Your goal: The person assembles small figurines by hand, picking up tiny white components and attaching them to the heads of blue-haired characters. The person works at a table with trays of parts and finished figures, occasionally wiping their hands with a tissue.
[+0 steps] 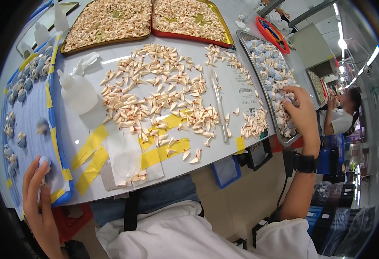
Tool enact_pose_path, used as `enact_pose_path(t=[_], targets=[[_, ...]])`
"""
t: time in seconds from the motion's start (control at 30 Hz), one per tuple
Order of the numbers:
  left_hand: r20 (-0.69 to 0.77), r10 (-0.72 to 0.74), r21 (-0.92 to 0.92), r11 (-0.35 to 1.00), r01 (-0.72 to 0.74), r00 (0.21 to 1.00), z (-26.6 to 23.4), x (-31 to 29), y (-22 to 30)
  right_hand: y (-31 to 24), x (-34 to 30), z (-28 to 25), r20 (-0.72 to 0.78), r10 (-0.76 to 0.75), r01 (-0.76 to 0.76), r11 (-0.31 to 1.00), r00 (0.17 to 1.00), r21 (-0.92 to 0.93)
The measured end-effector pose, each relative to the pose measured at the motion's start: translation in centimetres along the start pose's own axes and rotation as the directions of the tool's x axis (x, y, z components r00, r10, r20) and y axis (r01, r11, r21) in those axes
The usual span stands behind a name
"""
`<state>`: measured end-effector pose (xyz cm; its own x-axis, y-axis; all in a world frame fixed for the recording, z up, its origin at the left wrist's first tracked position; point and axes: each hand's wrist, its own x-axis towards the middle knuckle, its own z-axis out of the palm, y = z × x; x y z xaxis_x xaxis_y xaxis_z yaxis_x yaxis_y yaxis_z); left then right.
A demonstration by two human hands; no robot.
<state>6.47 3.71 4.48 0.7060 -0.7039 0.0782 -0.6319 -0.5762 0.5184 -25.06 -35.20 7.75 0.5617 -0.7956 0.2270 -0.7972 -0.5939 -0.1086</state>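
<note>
My left hand [38, 194] is at the blue cloth-covered board [31, 134] on the left. Its fingers and thumb close around a small blue-and-cream figurine [45, 162] near the board's front corner. At the right, my right hand [301, 113] reaches into a metal tray [289, 140] piled with similar blue-and-cream figurines [267, 64]. Its fingers and thumb curl in around a piece there, mostly hidden by the hand. Several figurines [41, 125] stand on the board, some in clusters along its far and left parts.
Many cream pointed pieces with red tips [163, 77] lie loose across the white table. Two trays [111, 26] of them stand at the back. Beside the loose pieces are a white squeeze bottle [79, 93], a pen-like tool [218, 103] and yellow tape [90, 146]. Another person [342, 112] sits far right.
</note>
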Motion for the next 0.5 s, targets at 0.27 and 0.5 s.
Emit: enact_pose_path(t=[0.27,0.5], targets=[[-0.051,-0.049,0.0,0.999,0.049,0.997,-0.6,1.4,-2.3,-1.9,0.6,-0.1,-0.209,-0.066,0.031,0.985,0.976,-0.169],[-0.182,-0.027,-0.059,0.998,0.016,0.983,-1.1,1.3,-4.4,-5.8,1.3,3.0,-0.004,-0.347,0.345,0.936,0.938,-0.071]])
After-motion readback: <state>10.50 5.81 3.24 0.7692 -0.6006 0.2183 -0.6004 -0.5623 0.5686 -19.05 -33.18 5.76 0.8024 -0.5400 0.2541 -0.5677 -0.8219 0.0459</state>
